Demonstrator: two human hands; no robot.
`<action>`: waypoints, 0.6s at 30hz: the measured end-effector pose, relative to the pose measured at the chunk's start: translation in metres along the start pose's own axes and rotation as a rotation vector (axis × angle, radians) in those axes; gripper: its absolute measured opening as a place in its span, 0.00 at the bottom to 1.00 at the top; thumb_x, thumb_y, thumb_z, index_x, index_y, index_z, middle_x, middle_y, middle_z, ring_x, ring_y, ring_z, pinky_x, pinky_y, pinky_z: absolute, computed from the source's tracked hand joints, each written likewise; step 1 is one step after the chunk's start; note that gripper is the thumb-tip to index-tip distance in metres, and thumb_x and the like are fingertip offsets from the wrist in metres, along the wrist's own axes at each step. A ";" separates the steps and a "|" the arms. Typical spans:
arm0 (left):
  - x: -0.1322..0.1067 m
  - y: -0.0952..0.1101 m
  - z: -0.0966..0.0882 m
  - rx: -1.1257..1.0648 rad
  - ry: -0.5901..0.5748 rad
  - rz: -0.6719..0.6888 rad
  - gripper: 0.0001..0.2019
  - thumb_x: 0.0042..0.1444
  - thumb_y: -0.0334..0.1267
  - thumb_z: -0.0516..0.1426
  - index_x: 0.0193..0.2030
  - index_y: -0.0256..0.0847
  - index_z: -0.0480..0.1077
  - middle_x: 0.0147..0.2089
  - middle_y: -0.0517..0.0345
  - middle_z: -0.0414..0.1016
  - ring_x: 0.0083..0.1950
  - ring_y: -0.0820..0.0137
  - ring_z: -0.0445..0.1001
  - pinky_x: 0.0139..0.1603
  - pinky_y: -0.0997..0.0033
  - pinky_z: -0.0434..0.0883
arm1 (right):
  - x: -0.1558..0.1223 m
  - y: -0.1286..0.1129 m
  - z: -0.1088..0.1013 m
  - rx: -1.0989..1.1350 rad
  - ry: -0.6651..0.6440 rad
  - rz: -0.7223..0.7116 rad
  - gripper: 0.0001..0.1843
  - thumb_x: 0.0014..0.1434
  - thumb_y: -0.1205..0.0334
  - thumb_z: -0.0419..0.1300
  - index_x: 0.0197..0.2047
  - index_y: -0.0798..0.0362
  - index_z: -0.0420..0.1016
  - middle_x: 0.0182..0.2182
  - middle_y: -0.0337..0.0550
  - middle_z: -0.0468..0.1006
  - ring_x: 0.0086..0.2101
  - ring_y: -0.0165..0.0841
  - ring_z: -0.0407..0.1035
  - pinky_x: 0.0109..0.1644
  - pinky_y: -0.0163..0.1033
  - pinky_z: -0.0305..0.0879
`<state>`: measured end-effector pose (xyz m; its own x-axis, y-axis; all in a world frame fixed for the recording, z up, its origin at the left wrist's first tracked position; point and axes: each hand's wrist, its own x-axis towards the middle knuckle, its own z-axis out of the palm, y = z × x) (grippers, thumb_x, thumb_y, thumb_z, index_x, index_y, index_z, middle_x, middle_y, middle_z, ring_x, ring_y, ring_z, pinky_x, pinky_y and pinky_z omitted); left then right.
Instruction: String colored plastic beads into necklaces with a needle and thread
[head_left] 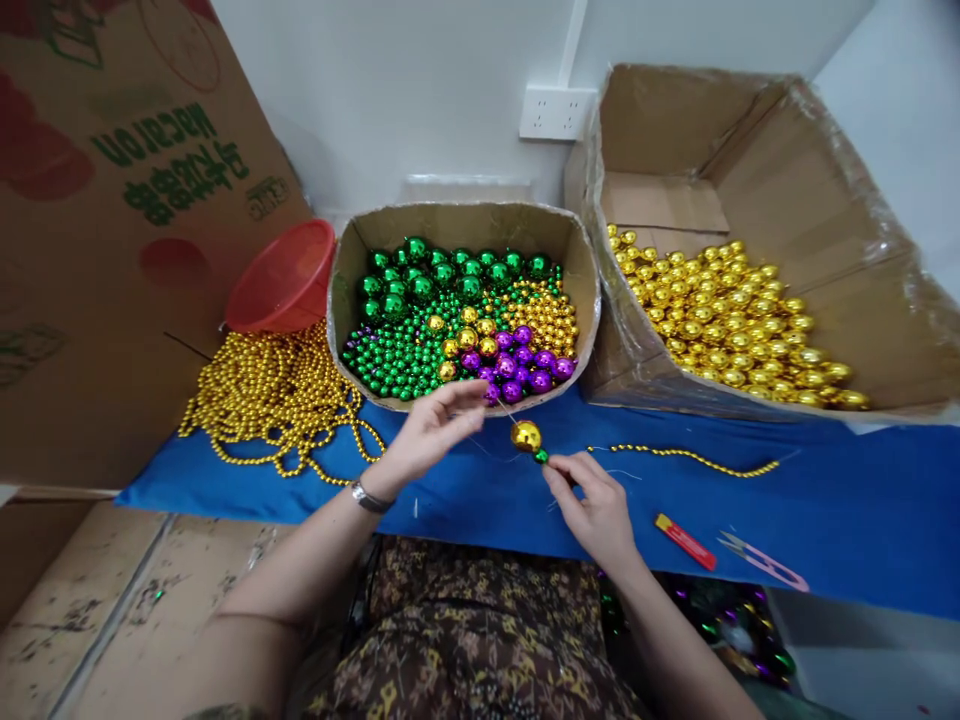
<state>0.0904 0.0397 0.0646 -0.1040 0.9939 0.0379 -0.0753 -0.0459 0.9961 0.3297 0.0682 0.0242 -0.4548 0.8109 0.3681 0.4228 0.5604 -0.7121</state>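
Observation:
My left hand point(435, 430) is raised over the blue cloth point(825, 500), with its fingertips pinched on a thin needle or thread end near a purple bead point(491, 393). My right hand point(592, 500) pinches the strand just below a large gold ball point(526, 436) and a small green bead point(541, 457). The thread runs taut between the two hands. Right behind them stands a round cardboard tray point(341, 290) filled with green, gold and purple beads.
A large box of gold balls point(735, 310) stands at the right. Gold bead strands point(277, 395) lie heaped at the left beside a tipped red bowl point(285, 275). A short gold strand point(697, 458), a red lighter point(685, 541) and pink snips point(761, 560) lie on the cloth.

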 end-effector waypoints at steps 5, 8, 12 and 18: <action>0.032 0.005 -0.054 0.956 0.235 0.140 0.11 0.59 0.37 0.54 0.46 0.38 0.74 0.44 0.49 0.77 0.44 0.64 0.74 0.47 0.63 0.70 | -0.003 0.005 -0.001 -0.015 0.011 -0.016 0.07 0.64 0.59 0.55 0.39 0.50 0.75 0.31 0.42 0.76 0.31 0.32 0.72 0.37 0.36 0.69; 0.049 0.001 -0.068 1.341 0.112 0.082 0.13 0.60 0.34 0.52 0.47 0.35 0.73 0.45 0.44 0.76 0.47 0.57 0.73 0.48 0.60 0.68 | -0.003 0.004 0.002 -0.022 0.012 -0.015 0.07 0.64 0.60 0.55 0.40 0.50 0.74 0.32 0.43 0.76 0.32 0.32 0.72 0.38 0.36 0.69; 0.063 -0.008 -0.069 1.576 0.020 0.016 0.14 0.59 0.33 0.51 0.48 0.35 0.73 0.44 0.41 0.76 0.48 0.53 0.72 0.47 0.59 0.67 | -0.002 0.001 0.004 -0.040 0.014 -0.005 0.08 0.65 0.60 0.55 0.40 0.50 0.75 0.32 0.43 0.76 0.33 0.32 0.72 0.40 0.36 0.69; 0.067 -0.015 -0.068 1.666 -0.008 -0.014 0.13 0.58 0.34 0.52 0.46 0.37 0.73 0.43 0.43 0.77 0.48 0.53 0.72 0.43 0.61 0.67 | -0.002 0.003 0.002 -0.045 0.021 -0.011 0.08 0.65 0.61 0.54 0.40 0.51 0.75 0.32 0.43 0.76 0.34 0.31 0.72 0.40 0.35 0.69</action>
<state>0.0175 0.1005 0.0469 -0.1071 0.9939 0.0243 0.9941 0.1075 -0.0152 0.3298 0.0681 0.0199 -0.4430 0.8081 0.3883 0.4534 0.5756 -0.6806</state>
